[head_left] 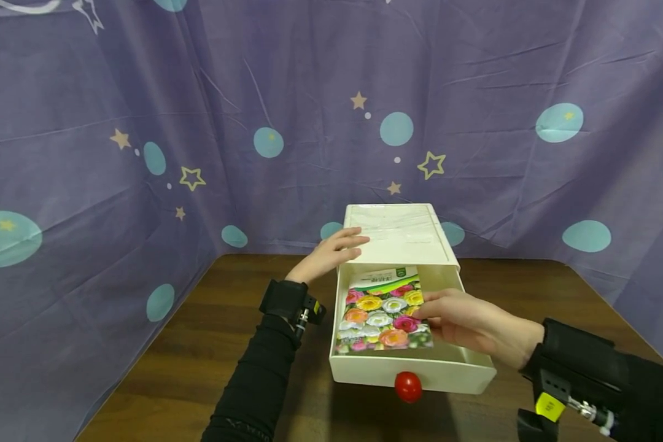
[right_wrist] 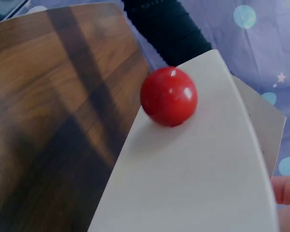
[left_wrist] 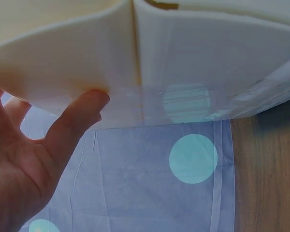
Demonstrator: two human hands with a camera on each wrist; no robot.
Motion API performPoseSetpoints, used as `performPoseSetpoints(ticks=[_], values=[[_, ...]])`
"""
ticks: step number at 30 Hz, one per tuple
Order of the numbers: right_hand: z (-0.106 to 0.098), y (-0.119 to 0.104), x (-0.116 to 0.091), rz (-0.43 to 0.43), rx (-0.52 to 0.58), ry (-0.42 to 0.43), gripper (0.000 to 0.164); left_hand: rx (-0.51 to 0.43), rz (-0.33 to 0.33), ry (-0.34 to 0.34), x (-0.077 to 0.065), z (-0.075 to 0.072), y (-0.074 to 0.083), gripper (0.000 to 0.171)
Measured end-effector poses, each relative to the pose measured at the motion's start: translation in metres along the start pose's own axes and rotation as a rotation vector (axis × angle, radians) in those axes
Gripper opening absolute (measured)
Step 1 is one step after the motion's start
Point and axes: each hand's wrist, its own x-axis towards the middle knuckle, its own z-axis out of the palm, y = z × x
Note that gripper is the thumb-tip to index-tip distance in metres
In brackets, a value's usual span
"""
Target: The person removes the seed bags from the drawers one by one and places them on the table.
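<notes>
A white drawer box [head_left: 400,224] stands on the table with its drawer [head_left: 409,371] pulled out toward me. A round red knob [head_left: 408,387] sits on the drawer front, large in the right wrist view too. My right hand [head_left: 469,319] pinches the right edge of a flower seed packet [head_left: 383,310], printed with colourful blooms, over the drawer. In the right wrist view the packet's plain back [right_wrist: 261,121] shows beyond the drawer front. My left hand [head_left: 331,252] rests against the box's left side, fingers extended over its top edge; the thumb touches the wall in the left wrist view.
The box stands on a dark wooden table [head_left: 210,356]. Behind and to the left hangs a purple curtain [head_left: 309,80] with stars and teal dots. Both wrists carry black straps with cameras.
</notes>
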Motion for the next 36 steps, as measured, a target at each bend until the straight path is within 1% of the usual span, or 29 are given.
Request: performPoseSetpoints(ticks=[6,10,13,16,19,22,25,27,29,30,32,34,36], values=[[0.0,0.001,-0.012,-0.004,0.083,-0.068,0.047,-0.001,0.005,0.0,-0.001,-0.002,-0.001,0.048],[0.003,0.0,-0.023,0.023,0.124,-0.07,0.049,-0.005,0.01,0.003,-0.001,-0.003,-0.001,0.048],[0.004,0.001,-0.031,0.025,0.132,-0.074,0.049,-0.006,0.014,0.003,0.0,-0.003,-0.001,0.048],[0.005,0.003,-0.039,0.006,0.133,-0.096,0.046,0.005,0.017,0.003,0.0,-0.003,-0.001,0.047],[0.006,0.007,-0.046,-0.034,0.127,-0.143,0.044,0.008,0.018,0.006,0.0,-0.003,-0.001,0.048],[0.004,0.011,-0.052,-0.067,0.096,-0.16,0.05,-0.012,0.026,0.003,0.0,-0.002,-0.002,0.048],[0.0,0.011,-0.059,-0.082,0.016,-0.12,0.064,-0.045,0.063,-0.009,0.0,-0.002,-0.002,0.048],[-0.004,0.011,-0.064,-0.08,-0.056,-0.056,0.073,-0.038,0.083,-0.013,0.0,-0.002,-0.003,0.047],[-0.011,0.011,-0.068,-0.087,-0.087,-0.035,0.075,-0.018,0.086,-0.008,0.0,-0.002,-0.002,0.049],[-0.015,0.012,-0.069,-0.102,-0.098,-0.033,0.073,0.004,0.076,0.0,0.0,-0.002,-0.002,0.048],[-0.024,0.013,-0.073,-0.121,-0.101,-0.027,0.067,0.031,0.037,0.014,0.001,-0.002,-0.001,0.05],[-0.034,0.015,-0.077,-0.157,-0.086,-0.03,0.057,0.012,0.007,0.015,0.001,-0.002,-0.001,0.051],[-0.045,0.019,-0.082,-0.201,-0.12,0.027,0.048,0.0,-0.005,0.01,0.001,-0.002,-0.001,0.05]])
